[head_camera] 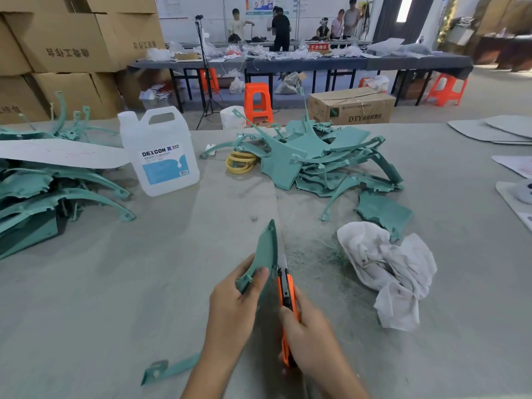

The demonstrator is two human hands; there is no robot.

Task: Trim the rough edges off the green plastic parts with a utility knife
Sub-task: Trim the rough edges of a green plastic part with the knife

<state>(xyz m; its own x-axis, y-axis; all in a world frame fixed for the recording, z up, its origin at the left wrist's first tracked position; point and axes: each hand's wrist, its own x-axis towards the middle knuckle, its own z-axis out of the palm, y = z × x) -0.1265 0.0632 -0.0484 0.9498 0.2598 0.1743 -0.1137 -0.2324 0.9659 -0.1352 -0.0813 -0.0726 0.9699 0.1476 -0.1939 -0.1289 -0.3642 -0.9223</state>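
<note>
Fingers of left hand [230, 300] grip green part [263, 254]; right hand [309, 338] grips knife [286, 292].

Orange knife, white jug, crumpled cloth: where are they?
Orange plastic utility knife [288, 292]: head view, on its handle.
White plastic jug [165, 165]: head view, on its label.
Crumpled white cloth [385, 266]: head view, on its middle.

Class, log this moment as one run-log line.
left hand: holds green part | right hand: grips utility knife | blade at part edge | step: trimming
</note>
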